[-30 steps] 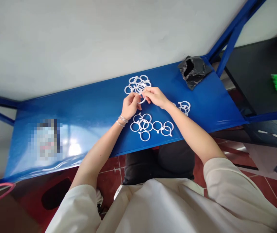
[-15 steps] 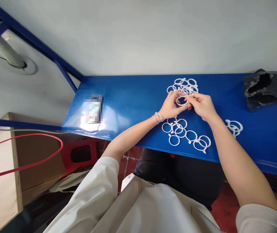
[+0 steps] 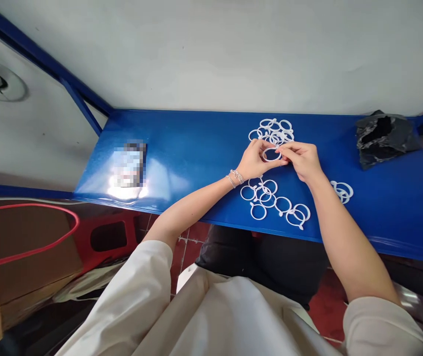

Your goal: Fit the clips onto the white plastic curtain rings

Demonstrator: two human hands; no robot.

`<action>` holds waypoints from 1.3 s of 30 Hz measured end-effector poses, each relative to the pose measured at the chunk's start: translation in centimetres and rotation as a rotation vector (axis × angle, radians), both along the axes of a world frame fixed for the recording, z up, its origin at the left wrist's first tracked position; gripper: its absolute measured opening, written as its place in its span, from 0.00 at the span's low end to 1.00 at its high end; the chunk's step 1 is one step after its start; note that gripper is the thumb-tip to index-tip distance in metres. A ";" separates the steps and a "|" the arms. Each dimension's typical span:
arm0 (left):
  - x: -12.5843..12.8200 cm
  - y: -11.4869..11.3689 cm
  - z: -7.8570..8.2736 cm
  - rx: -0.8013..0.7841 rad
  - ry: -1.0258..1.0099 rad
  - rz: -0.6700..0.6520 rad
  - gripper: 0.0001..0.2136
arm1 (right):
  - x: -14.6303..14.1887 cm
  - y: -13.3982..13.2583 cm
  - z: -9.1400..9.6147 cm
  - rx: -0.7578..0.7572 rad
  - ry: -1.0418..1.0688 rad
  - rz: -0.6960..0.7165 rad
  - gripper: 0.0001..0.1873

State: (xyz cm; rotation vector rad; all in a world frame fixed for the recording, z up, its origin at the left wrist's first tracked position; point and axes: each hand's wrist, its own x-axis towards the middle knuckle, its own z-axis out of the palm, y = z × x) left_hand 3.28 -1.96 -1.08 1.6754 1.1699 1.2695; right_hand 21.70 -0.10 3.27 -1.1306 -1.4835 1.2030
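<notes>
My left hand, with a bracelet on its wrist, holds a thin white plastic ring between thumb and fingers above the blue table. My right hand pinches the ring's right upper edge with thumb and forefinger; the spot under the fingertips is hidden. Just behind the hands lies a heap of similar white rings, partly covered by my left fingers. In front of them, several more rings with small tabs are spread near the table's front edge. A small overlapping cluster of rings sits right of my right forearm.
The blue table runs along a pale wall. A blurred-out phone-like object lies at its left, a torn black plastic bag at its right back. Blue frame bars, a red stool and a red hoop-shaped strip are at left.
The view has turned slightly right, so everything appears shifted left. Both hands keep hold of the same ring, with a small shift of the right fingers at its edge.
</notes>
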 end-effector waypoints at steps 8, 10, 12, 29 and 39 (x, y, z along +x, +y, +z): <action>-0.3 0.2 -0.1 -0.060 -0.092 0.010 0.28 | -0.6 -0.3 0.1 -0.030 0.071 -0.041 0.19; -0.5 0.2 0.0 -0.060 -0.094 0.006 0.28 | -0.7 -0.3 0.0 -0.043 0.077 -0.028 0.19; -0.6 0.2 0.1 -0.069 -0.099 0.000 0.28 | -0.6 -0.2 -0.2 -0.048 0.090 -0.025 0.18; -0.9 0.5 -0.9 -0.041 -0.091 -0.023 0.31 | 0.0 0.2 0.0 -0.153 0.176 -0.020 0.33; -0.9 0.8 -1.4 -0.094 -0.201 -0.080 0.32 | -0.1 0.2 -0.4 -0.103 0.167 0.014 0.34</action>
